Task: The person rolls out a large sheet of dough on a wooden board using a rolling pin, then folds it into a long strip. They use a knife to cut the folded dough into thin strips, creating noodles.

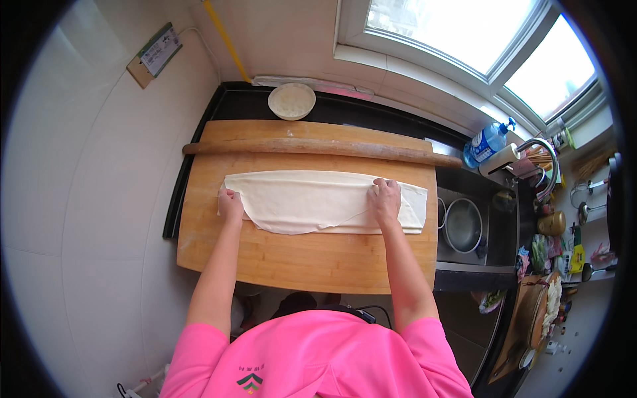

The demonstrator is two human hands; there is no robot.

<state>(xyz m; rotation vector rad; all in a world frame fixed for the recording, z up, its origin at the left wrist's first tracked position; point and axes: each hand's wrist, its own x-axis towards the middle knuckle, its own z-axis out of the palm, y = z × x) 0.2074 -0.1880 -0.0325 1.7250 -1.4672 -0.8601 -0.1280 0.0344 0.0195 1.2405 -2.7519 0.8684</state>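
A wide sheet of dough (308, 201), folded into a long layered strip, lies across a wooden board (308, 261). At its left end my left hand (231, 204) pinches the edge between thumb and fingers. My right hand (386, 199) rests on the strip near its right end, fingers bent; whether it grips a layer I cannot tell. The dough's upper layer has a curved lower edge, with straighter layers showing beneath at the right. Beyond the dough, a long wooden rolling pin (318, 148) spans the board and sticks out past both sides.
A bowl of white powder (292, 101) stands behind the board. To the right are a sink with a metal bowl (463, 225), a blue soap pump bottle (487, 142) and a curved faucet (551, 169). A wall bounds the left side. Another wooden board (517, 323) lies at the far right.
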